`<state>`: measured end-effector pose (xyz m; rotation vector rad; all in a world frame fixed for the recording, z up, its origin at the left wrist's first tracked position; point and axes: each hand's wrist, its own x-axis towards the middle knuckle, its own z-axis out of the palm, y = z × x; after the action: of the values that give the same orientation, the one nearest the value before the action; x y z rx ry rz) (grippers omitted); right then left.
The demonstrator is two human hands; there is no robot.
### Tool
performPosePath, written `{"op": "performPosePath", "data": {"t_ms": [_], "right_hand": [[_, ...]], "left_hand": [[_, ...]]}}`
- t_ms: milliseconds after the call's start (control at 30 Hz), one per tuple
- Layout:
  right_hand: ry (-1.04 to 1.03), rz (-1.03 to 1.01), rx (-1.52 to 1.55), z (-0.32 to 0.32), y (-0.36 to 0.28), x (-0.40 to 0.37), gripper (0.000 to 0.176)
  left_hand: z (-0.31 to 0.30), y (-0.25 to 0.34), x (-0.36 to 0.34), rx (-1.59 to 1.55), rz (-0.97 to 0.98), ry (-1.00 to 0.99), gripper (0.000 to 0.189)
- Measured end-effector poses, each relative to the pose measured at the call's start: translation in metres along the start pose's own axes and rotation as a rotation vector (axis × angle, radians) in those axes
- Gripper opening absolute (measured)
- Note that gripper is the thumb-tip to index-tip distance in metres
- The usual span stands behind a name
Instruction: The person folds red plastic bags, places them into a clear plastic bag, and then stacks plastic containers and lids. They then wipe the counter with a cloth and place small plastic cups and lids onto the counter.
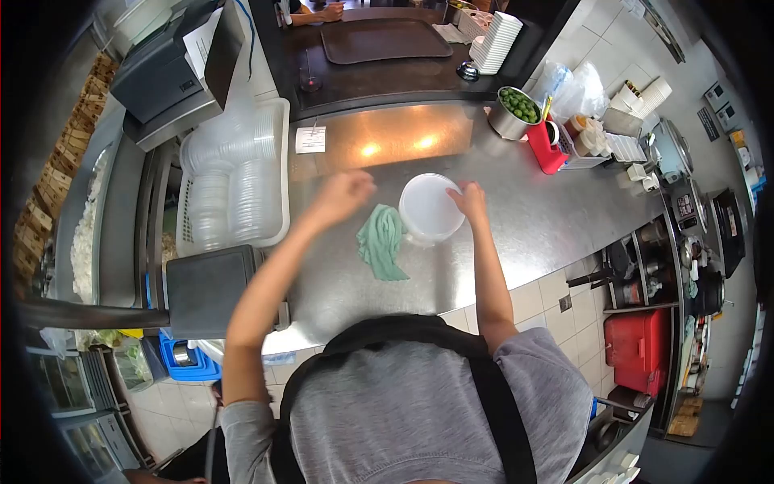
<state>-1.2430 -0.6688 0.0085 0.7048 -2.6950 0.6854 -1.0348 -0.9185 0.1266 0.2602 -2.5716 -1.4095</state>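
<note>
A round, whitish plastic tub (432,208) stands on the steel counter, its inside facing up. My right hand (468,200) is closed on the tub's right rim, thumb over the edge. To the left of the tub lies a crumpled green cloth (381,242). My left hand (348,194) is above the counter, up and left of the cloth, apart from it and from the tub. Its fingers look curled but are smeared by motion, so whether it holds anything is not visible.
A crate of clear plastic containers (284,177) stands left, beside a dark box (211,292). At the back right are a bowl of green limes (518,106) and a red holder (547,151). A dark tray (387,40) lies on the ledge; a person's hand (332,11) shows beyond.
</note>
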Motion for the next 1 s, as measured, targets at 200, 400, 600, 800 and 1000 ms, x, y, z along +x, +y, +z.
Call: {"op": "performPosePath", "data": {"t_ms": [200,400,600,800,1000], "right_hand": [[-0.134,0.278,0.356,-0.001,-0.007,-0.031,0.044],[-0.004,0.162,0.316,0.023,0.013,-0.038,0.039],[-0.203,0.385,0.606,-0.026,-0.021,-0.033,0.023],[-0.127,0.221,0.852,-0.024,-0.034,-0.038,0.023],[-0.456,0.266,1.169,-0.084,-0.062,-0.022,0.02]], "left_hand": [[0.13,-0.054,0.018,-0.123,-0.376,-0.222,0.06],[0.145,-0.063,0.015,0.007,-0.37,-0.167,0.072],[0.142,-0.059,0.005,-0.102,-0.461,-0.128,0.076],[0.104,-0.033,-0.009,-0.295,-0.391,-0.263,0.057],[-0.052,-0.018,0.013,-0.481,-0.168,0.721,0.02]]}}
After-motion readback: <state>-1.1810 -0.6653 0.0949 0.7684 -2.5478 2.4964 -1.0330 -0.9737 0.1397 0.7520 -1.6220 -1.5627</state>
